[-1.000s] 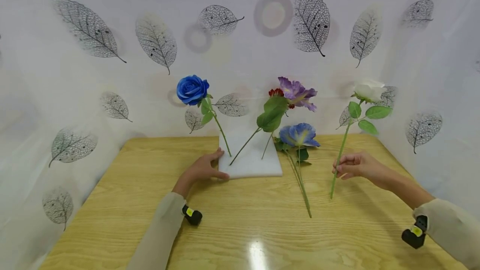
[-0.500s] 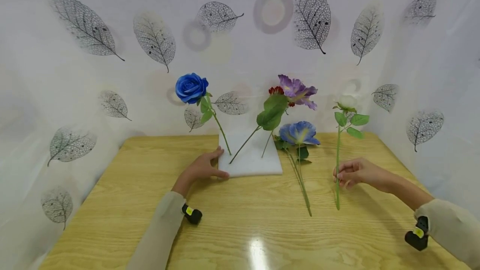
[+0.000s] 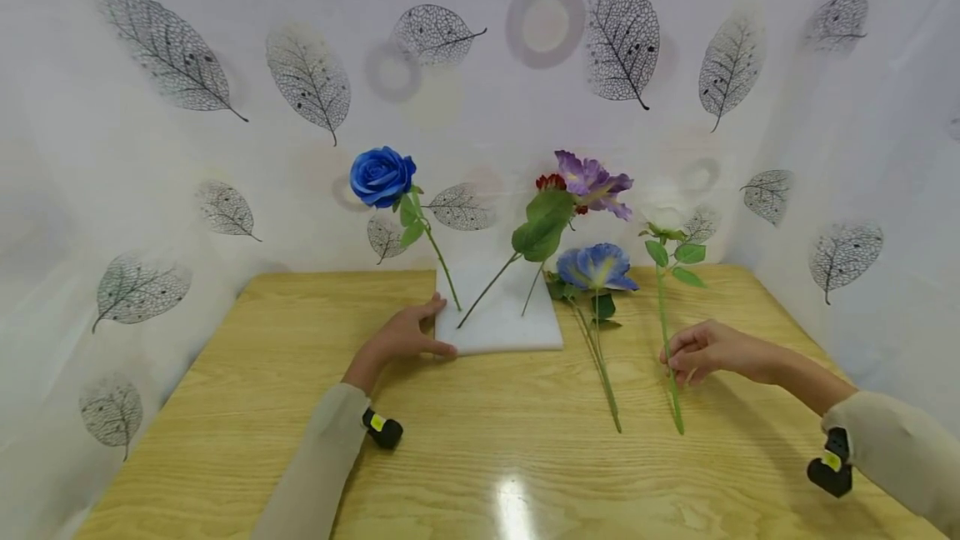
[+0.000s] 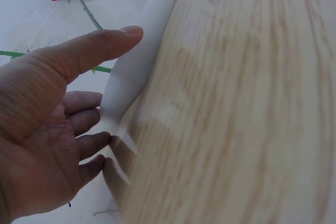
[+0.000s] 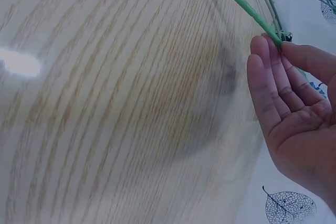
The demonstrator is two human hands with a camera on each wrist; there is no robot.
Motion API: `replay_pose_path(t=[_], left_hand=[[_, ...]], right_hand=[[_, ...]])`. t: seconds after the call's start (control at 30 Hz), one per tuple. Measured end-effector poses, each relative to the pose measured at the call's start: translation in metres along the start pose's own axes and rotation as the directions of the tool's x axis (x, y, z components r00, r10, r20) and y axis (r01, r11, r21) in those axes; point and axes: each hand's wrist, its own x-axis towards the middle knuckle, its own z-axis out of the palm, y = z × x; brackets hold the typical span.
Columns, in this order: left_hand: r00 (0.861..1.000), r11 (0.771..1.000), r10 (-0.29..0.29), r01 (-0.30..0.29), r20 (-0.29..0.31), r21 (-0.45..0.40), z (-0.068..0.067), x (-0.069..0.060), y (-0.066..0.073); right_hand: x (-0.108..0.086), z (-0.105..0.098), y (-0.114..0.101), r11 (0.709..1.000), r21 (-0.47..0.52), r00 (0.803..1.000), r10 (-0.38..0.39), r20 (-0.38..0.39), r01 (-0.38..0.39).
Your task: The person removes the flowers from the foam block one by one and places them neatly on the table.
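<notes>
My right hand [image 3: 697, 352] pinches the lower stem of an artificial white rose [image 3: 664, 233] between thumb and fingertips. The rose stands nearly upright, its head leaning slightly left. In the right wrist view its green stem [image 5: 241, 4] crosses the fingertips. My left hand [image 3: 405, 332] rests at the left side of a white foam board [image 3: 510, 336], thumb along the front corner and the other fingertips touching the side edge. Stuck in the board are a blue rose [image 3: 382, 177], a purple flower [image 3: 592, 182] and a red flower [image 3: 551, 182] partly hidden behind a big green leaf.
A blue-violet flower [image 3: 598, 265] lies on the wooden table [image 3: 420, 457] just right of the board, beside another stem with dark leaves whose head is hidden. A white curtain [image 3: 465, 123] printed with leaf skeletons hangs behind and at both sides.
My right hand has moved slightly down. The white rose has swung from a rightward lean to a slight leftward one, its head lower and further left. The left hand stays on the board.
</notes>
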Motion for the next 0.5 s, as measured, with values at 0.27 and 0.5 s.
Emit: replay_pose_path(t=[0.27, 0.5], left_hand=[[1.000, 1.000, 0.005, -0.005, -0.002, -0.011, 0.0002, 0.0007, -0.0009], [1.000, 1.000, 0.009, -0.009, -0.002, -0.002, 0.0002, 0.0021, -0.0021]], right_hand=[[0.0046, 0.0036, -0.0017, 1.000, -0.007, 1.000, 0.030, 0.000, -0.030], [0.0093, 0.0073, -0.0046, 0.997, -0.032, 0.998, 0.064, -0.010, -0.064]])
